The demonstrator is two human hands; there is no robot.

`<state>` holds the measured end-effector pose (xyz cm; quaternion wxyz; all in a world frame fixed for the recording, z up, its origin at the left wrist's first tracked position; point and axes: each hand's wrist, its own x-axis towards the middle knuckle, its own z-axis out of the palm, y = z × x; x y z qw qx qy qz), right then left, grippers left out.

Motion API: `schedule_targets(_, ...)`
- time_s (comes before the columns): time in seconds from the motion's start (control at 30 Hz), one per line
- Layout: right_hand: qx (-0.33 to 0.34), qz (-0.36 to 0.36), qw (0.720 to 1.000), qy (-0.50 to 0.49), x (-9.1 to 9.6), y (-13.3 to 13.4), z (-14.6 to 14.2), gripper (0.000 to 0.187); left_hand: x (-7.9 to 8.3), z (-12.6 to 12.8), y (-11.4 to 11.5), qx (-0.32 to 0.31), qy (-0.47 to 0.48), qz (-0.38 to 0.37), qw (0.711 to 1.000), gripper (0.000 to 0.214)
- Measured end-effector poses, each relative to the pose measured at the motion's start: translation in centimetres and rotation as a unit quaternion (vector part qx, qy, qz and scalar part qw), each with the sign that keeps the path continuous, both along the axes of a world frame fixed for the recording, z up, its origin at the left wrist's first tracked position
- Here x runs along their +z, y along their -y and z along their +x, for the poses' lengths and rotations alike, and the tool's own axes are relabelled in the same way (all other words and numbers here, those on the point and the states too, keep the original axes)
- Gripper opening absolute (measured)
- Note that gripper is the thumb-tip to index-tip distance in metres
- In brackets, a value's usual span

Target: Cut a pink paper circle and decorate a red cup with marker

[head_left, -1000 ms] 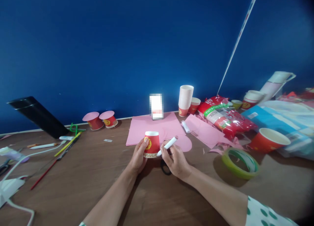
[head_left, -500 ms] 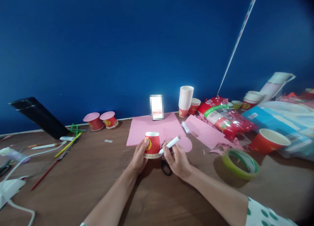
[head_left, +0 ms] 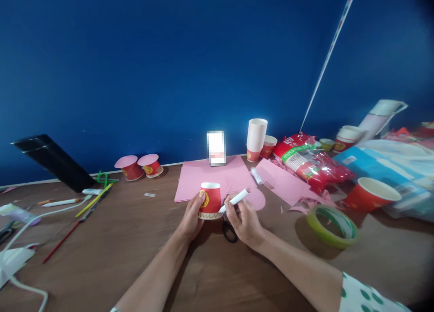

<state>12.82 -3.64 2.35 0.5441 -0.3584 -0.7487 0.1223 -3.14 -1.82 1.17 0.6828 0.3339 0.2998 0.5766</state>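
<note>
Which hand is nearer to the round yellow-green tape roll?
Right. The right hand is left of the roll; the left hand is farther left, holding a red paper cup.

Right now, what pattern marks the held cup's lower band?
The lower band shows zigzags; head view.

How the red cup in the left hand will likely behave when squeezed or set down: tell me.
The red cup looks like thin paper, so it is probably light and could dent under a hard squeeze. Its wider rim faces down, so it should stand steady if set that way.
</note>
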Motion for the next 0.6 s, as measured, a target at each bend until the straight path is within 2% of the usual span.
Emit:
schedule_targets(0.2,0.023,-0.056,0.998,0.010,0.02,-0.08,-0.12,0.013,-0.66,-0.35,-0.24,0.008,0.004,0.003,1.000,0.032)
schedule_targets(0.37,0.012,-0.085,0.996,0.007,0.01,-0.19,-0.14,0.015,-0.76,-0.43,-0.40,0.005,0.005,-0.005,1.000,0.035)
schedule_targets(0.6,0.011,-0.029,1.000,0.003,0.12,0.34,-0.13,0.011,-0.47,-0.16,-0.15,0.002,-0.007,0.011,1.000,0.036)
